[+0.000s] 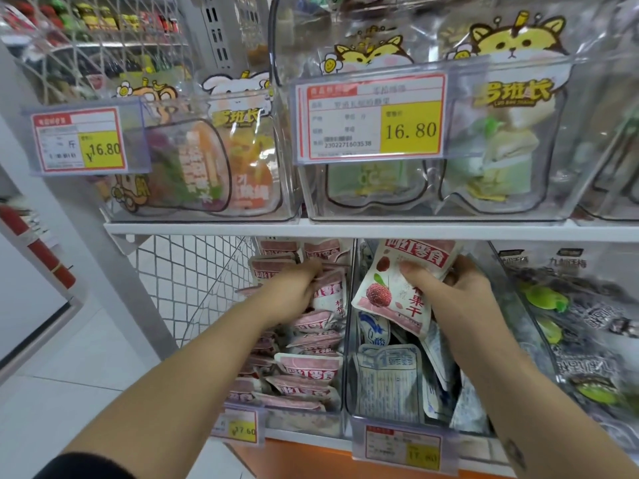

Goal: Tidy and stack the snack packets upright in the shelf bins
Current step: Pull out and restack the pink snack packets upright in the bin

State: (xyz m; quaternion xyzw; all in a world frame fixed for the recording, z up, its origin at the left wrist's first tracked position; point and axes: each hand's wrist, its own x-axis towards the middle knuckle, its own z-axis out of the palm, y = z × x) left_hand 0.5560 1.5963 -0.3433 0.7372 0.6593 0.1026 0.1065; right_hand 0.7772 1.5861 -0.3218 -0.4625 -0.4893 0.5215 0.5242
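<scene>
Two clear bins sit side by side on the lower shelf. The left bin (340, 406) holds several pink-and-white snack packets (309, 366) lying in a loose pile. My left hand (294, 292) reaches into that pile, fingers curled among the packets near the back. The middle bin (351, 392) holds blue-and-white packets (387, 382), mostly upright. Over it, my right hand (449, 288) grips a pink-and-white packet with a red berry picture (390, 292), held tilted above the blue ones.
A third bin (539, 333) at the right holds dark packets with green fruit. The upper shelf edge (345, 229) hangs just above my hands and carries clear bins with price tags. A white wire mesh panel (193, 285) borders the left bin.
</scene>
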